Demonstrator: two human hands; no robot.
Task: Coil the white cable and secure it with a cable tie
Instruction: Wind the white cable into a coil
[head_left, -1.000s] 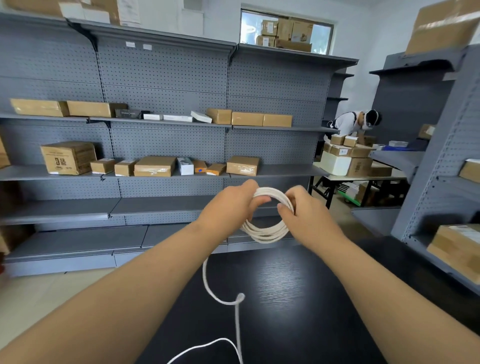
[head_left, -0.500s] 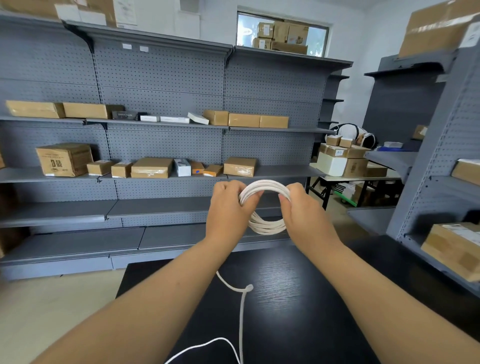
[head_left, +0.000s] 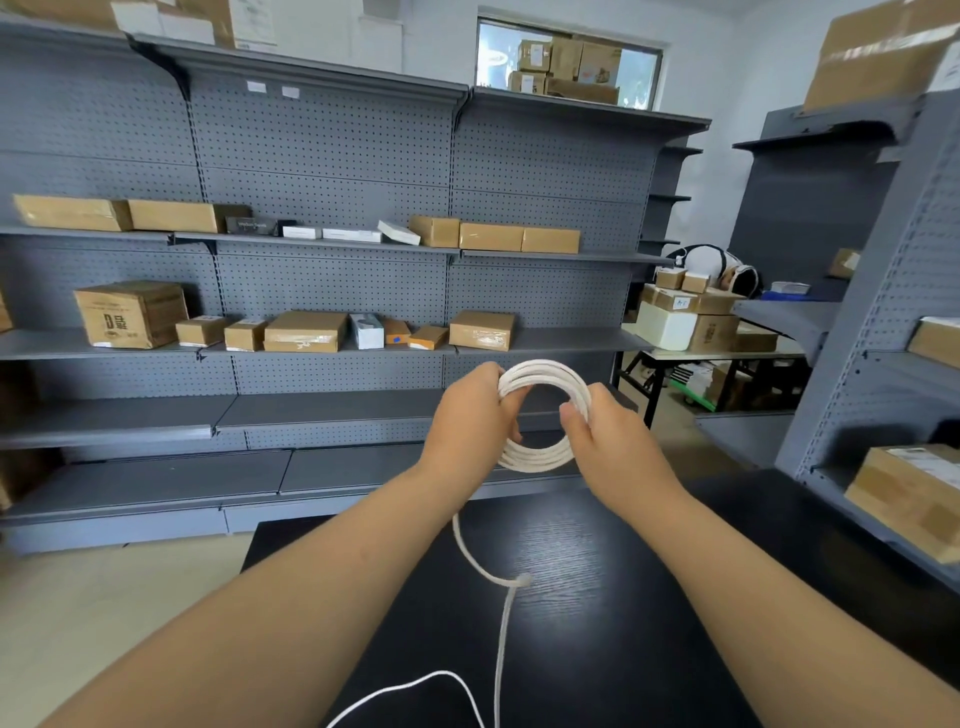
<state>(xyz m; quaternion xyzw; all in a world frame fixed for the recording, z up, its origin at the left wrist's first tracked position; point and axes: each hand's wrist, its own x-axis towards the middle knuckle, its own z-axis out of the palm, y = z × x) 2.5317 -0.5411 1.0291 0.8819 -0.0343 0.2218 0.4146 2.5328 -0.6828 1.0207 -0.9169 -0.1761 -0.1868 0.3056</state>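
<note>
White cable (head_left: 540, 457) coil upright, tail down.

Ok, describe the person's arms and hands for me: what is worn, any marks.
Both arms are bare as far as the frame shows: no sleeve on the left forearm or right forearm. The left hand and right hand wear no gloves; no watch, bracelet or ring shows, and no marks. Some fingertips are hidden behind the coiled white cable, so those cannot be checked.

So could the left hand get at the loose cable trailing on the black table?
Probably yes: the loose cable lies just below on the table, nothing between. But the left hand grips the coil, so the right hand must hold it alone.
</note>
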